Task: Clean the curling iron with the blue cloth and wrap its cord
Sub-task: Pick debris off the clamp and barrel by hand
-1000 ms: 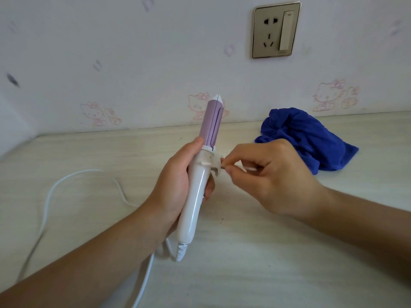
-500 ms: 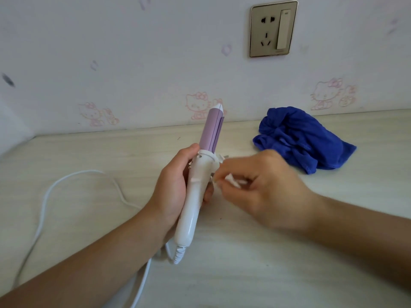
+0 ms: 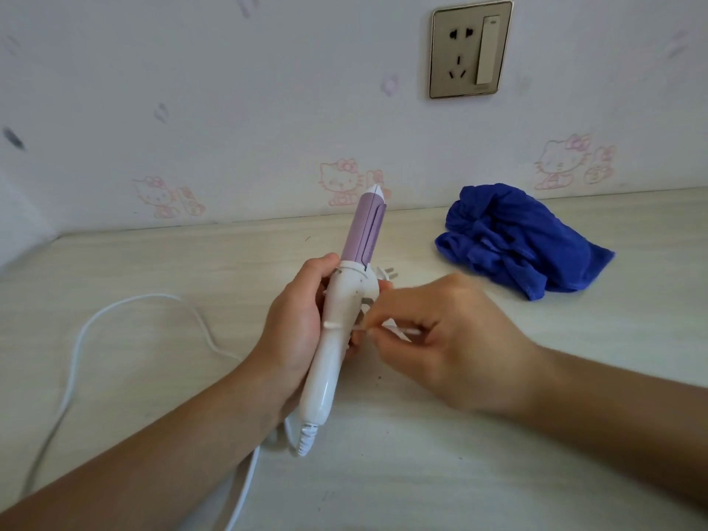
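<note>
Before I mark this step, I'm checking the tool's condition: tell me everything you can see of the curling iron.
The curling iron has a glossy white plastic handle, a lilac barrel with a clamp and a white pointed tip. It is held nearly upright above the table. The left hand grips the handle; the right hand pinches its white cord, one turn of which crosses the handle. The rest trails from the bottom onto the table.

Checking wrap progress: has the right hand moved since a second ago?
Yes. The right hand has dropped nearer the person, farther from the wall outlet, pinching the cord.
</note>
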A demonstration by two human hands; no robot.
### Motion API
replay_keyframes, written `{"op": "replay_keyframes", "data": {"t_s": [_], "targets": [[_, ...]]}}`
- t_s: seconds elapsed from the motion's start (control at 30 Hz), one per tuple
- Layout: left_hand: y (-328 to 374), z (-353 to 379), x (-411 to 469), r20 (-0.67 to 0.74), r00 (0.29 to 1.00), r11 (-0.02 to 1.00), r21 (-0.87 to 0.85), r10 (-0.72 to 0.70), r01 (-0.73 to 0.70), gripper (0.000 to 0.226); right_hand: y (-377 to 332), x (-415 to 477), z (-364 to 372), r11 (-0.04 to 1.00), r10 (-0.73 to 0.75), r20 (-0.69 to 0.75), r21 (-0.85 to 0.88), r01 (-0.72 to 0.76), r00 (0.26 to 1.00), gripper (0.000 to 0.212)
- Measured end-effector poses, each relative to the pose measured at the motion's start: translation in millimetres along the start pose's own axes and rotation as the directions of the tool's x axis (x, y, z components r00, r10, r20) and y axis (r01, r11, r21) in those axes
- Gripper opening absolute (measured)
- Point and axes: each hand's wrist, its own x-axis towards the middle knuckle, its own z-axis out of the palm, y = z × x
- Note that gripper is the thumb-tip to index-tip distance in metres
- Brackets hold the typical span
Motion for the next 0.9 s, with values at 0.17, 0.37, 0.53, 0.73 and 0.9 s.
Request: {"op": "replay_keyframes", "data": {"t_s": [0.17,0.37,0.53,0.73,0.9], "targets": [[-1,-2,1,0.004,1.000,1.000,-0.020,0.009,-0.009,0.047,17,7,-12,0.997,0.071,-0.145,-0.018,-0.074,0.987,0.016],[-1,-1,2,0.009,1.000,0.999,-0.034,0.003,-0.003,0.048,10,6,-7,0.998,0.058,-0.100,-0.019,-0.060,0.993,0.015],[-2,-2,2,0.018,1.000,0.999,-0.047,0.000,0.001,0.049,1,2,-6,0.999,0.019,-0.025,-0.035,-0.020,0.999,0.015],[-3,-4,1,0.004,0.999,0.999,0.003,0.039,-0.039,0.054,16,13,-18,0.995,0.060,-0.161,-0.070,-0.072,0.985,0.014],[-3,-2,2,0.006,0.999,0.999,-0.028,0.031,-0.031,0.049,6,9,-11,0.999,0.012,-0.048,-0.037,-0.013,0.999,0.018]]}}
